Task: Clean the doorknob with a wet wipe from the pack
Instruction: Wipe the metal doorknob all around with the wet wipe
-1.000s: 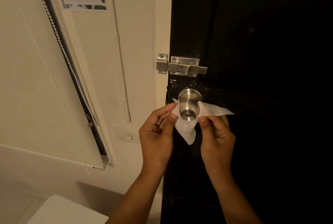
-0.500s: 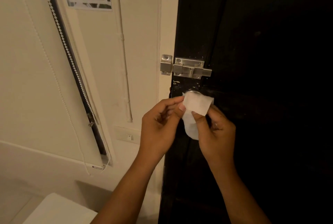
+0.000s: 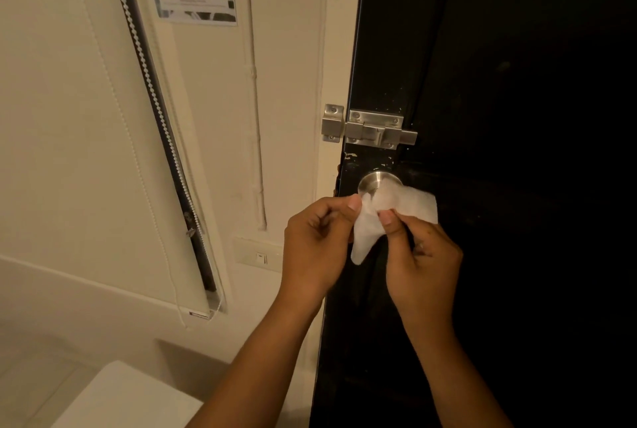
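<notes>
My left hand (image 3: pixel 315 241) and right hand (image 3: pixel 422 257) each pinch the wet wipe (image 3: pixel 396 208) between curled fingers, keeping it draped over the doorknob (image 3: pixel 374 183) on the dark door (image 3: pixel 499 83) so I can rub the metal underneath.

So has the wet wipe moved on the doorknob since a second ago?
Yes. The wet wipe has come up over the doorknob face, nearer the slide bolt; it hung behind before.
</notes>
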